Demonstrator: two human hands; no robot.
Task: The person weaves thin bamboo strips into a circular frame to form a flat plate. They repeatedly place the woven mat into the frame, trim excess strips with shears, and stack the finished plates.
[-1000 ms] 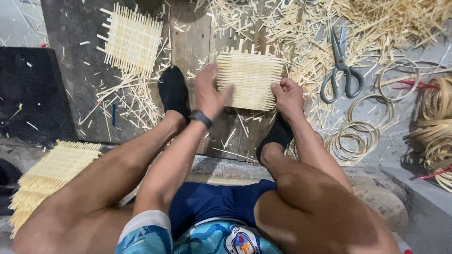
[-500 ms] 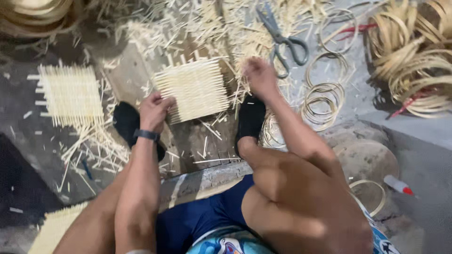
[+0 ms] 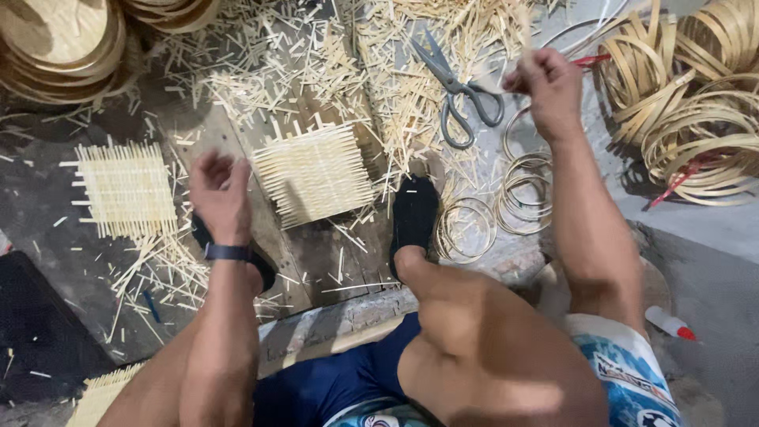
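— Where does the woven bamboo mat (image 3: 315, 174) lie?
— On the floor, just right of the left hand (image 3: 217, 194), whose fingers curl loosely, empty; the right hand (image 3: 549, 87) is raised well apart beyond the scissors (image 3: 458, 91), pinching a thin bamboo strip (image 3: 523, 28).

The left hand (image 3: 217, 198) is at the centre left of the frame, its fingers loosely curled and holding nothing, with a dark band around the wrist and the forearm running down to the lower edge. The right hand (image 3: 545, 87) is raised in the upper right, fingers pinched together, and its arm stretches down toward the lower right. Both knees are bent, with feet in dark socks near the middle.
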